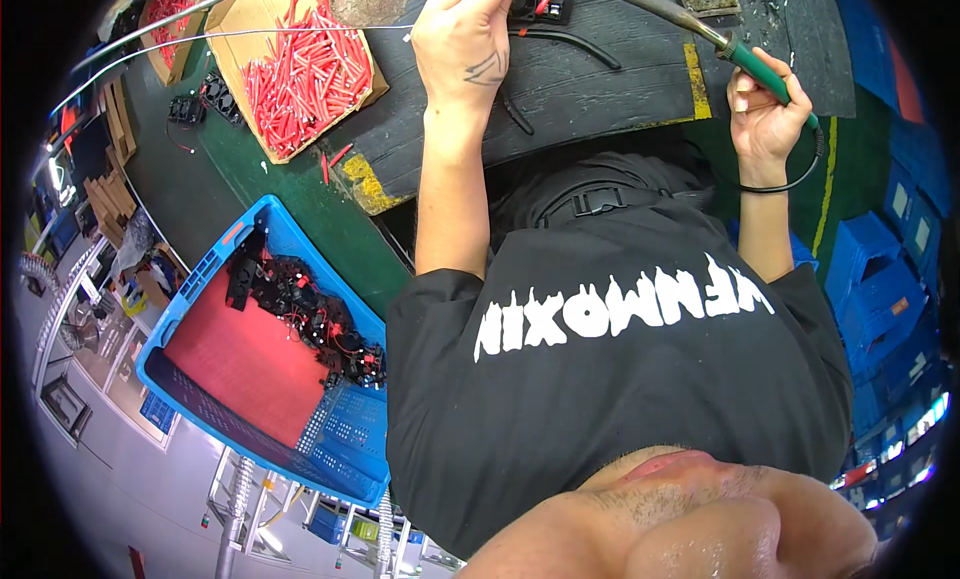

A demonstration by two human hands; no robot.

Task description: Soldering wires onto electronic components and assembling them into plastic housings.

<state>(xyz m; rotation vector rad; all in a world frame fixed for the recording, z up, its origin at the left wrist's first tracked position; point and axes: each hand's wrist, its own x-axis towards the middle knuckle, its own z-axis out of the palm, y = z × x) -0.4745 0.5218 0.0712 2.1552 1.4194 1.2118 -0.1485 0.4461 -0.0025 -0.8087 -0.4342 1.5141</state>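
Observation:
My right hand (pixel 768 109) is closed around the green handle of a soldering iron (pixel 680 17), whose metal shaft points up and left. At the top edge, my left hand (pixel 462 49) pinches a thin silvery solder wire (pixel 330 28) that comes in from the left; its fingertips are partly cut off by the frame. Right beside those fingers sits a small black part with red leads (pixel 545 1), close to the iron's tip end. A black cable (pixel 575 45) lies on the dark work mat (pixel 620 89) below it.
An open cardboard box (pixel 225 19) of red sleeved pieces stands left of the mat, two loose pieces (pixel 335 163) near it. Black fan-like parts (pixel 215 99) lie further left. A blue crate (pixel 180 309) with black parts is at lower left. Blue bins (pixel 870 279) stand right.

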